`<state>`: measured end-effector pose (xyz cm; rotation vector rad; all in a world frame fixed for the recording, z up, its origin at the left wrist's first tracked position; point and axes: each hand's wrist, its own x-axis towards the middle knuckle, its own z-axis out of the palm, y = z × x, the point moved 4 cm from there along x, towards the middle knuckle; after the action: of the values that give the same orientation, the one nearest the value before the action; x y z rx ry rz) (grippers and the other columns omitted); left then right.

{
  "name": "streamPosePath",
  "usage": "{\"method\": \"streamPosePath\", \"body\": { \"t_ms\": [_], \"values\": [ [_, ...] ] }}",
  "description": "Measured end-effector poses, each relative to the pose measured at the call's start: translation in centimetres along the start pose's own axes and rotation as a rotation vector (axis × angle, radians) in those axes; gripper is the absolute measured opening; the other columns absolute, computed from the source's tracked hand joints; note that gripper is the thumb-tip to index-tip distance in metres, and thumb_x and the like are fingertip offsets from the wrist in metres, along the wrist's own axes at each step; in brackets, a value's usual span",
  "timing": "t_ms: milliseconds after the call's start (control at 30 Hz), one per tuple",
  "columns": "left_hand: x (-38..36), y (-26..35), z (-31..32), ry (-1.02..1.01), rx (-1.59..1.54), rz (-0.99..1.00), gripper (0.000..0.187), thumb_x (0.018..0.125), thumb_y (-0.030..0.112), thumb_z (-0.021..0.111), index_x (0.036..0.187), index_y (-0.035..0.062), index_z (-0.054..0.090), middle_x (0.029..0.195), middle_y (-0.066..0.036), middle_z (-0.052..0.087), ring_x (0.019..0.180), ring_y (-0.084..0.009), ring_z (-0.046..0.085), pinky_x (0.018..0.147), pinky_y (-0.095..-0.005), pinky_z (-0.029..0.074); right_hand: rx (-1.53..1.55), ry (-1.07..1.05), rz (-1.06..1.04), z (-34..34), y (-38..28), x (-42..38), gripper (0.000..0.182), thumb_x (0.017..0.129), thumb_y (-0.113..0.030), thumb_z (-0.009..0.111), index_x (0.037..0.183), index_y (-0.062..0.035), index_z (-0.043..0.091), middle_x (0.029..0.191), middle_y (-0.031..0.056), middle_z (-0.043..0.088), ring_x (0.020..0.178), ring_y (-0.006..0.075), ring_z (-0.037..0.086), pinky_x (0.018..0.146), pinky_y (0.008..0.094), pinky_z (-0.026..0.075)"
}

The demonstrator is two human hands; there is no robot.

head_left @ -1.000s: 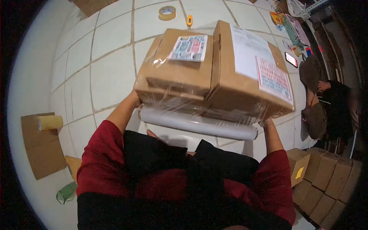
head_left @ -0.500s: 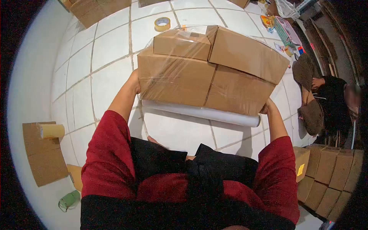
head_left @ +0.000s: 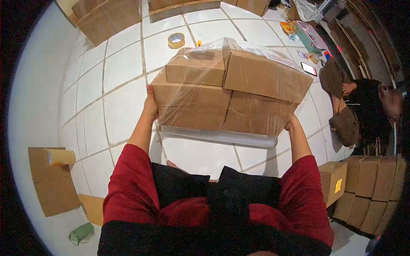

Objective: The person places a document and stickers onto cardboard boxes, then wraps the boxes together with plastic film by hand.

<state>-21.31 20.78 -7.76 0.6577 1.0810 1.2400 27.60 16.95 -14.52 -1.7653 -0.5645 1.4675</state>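
Both hands clamp a film-wrapped bundle of cardboard boxes [head_left: 226, 91] from its two ends, held above the tiled floor [head_left: 119, 85].

Left hand [head_left: 150, 104] presses flat against the bundle's left end; right hand [head_left: 291, 124] grips the right end, mostly hidden behind it. Clear film binds four visible boxes, two above and two below; their contents cannot be seen. Its long axis runs left to right. One stretch-film roll [head_left: 220, 136] lies just under it, parallel. One tape roll [head_left: 176, 40] lies beyond, and another person [head_left: 367, 109] sits at right.
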Motion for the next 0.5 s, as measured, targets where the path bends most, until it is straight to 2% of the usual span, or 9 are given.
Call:
{"method": "streamPosePath", "body": {
  "t_ms": [133, 200, 333, 400, 467, 500],
  "values": [
    [0.7, 0.9, 0.5, 0.048, 0.078, -0.057, 0.076, 0.074, 0.062, 0.031, 0.117, -0.0006, 0.033, 0.115, -0.014, 0.041, 0.102, -0.0219, 0.043, 0.085, -0.0316, 0.036, 0.090, 0.011, 0.066, 1.8, -2.7, -3.0, 0.041, 0.076, -0.030, 0.047, 0.102, 0.0009, 0.046, 0.095, 0.0133, 0.055, 0.073, 0.0216, 0.057, 0.057, 0.0318, 0.047],
    [1.4, 1.3, 0.7, 0.036, 0.131, -0.048, 0.076, 0.074, 0.062, 0.030, 0.117, -0.0008, 0.034, 0.114, -0.014, 0.042, 0.101, -0.0221, 0.043, 0.084, -0.0307, 0.036, 0.132, 0.000, 0.093, 2.2, -3.3, -3.6, 0.039, 0.075, -0.026, 0.049, 0.102, 0.0025, 0.045, 0.091, 0.0126, 0.055, 0.067, 0.0214, 0.056, 0.051, 0.0323, 0.046],
    [0.6, 3.3, 2.5, 0.047, 0.215, -0.023, 0.077, 0.074, 0.063, 0.029, 0.116, -0.0012, 0.034, 0.112, -0.014, 0.043, 0.100, -0.0218, 0.043, 0.083, -0.0301, 0.036, -0.013, 0.034, 0.095, 0.4, -2.3, -2.8, 0.035, 0.075, -0.020, 0.048, 0.102, 0.0023, 0.045, 0.087, 0.0101, 0.055, 0.063, 0.0195, 0.053, 0.052, 0.0304, 0.043],
    [1.1, 3.4, 2.6, 0.032, 0.231, -0.035, 0.077, 0.074, 0.063, 0.027, 0.116, -0.0014, 0.035, 0.111, -0.014, 0.043, 0.101, -0.0217, 0.043, 0.084, -0.0306, 0.035, 0.055, 0.256, -0.142, -1.2, -2.2, -5.5, 0.029, 0.076, -0.017, 0.044, 0.100, 0.0002, 0.046, 0.082, 0.0072, 0.052, 0.062, 0.0160, 0.049, 0.056, 0.0274, 0.041],
    [2.0, 3.3, 2.4, 0.000, 0.221, -0.012, 0.078, 0.073, 0.063, 0.027, 0.115, -0.0016, 0.036, 0.111, -0.014, 0.044, 0.101, -0.0220, 0.043, 0.084, -0.0311, 0.035, -0.197, 0.659, -0.654, -2.9, 0.2, -7.9, 0.023, 0.078, -0.016, 0.041, 0.095, -0.0024, 0.046, 0.080, 0.0057, 0.049, 0.063, 0.0136, 0.046, 0.059, 0.0241, 0.039],
    [2.5, 3.1, 2.1, -0.034, 0.214, 0.007, 0.078, 0.073, 0.064, 0.027, 0.115, -0.0017, 0.036, 0.111, -0.015, 0.044, 0.101, -0.0223, 0.043, 0.084, -0.0316, 0.035, -0.155, 0.573, -0.583, -1.9, 3.0, -9.0, 0.021, 0.079, -0.017, 0.040, 0.093, -0.0031, 0.045, 0.078, 0.0060, 0.049, 0.062, 0.0133, 0.046, 0.058, 0.0246, 0.039]
  ]
}}
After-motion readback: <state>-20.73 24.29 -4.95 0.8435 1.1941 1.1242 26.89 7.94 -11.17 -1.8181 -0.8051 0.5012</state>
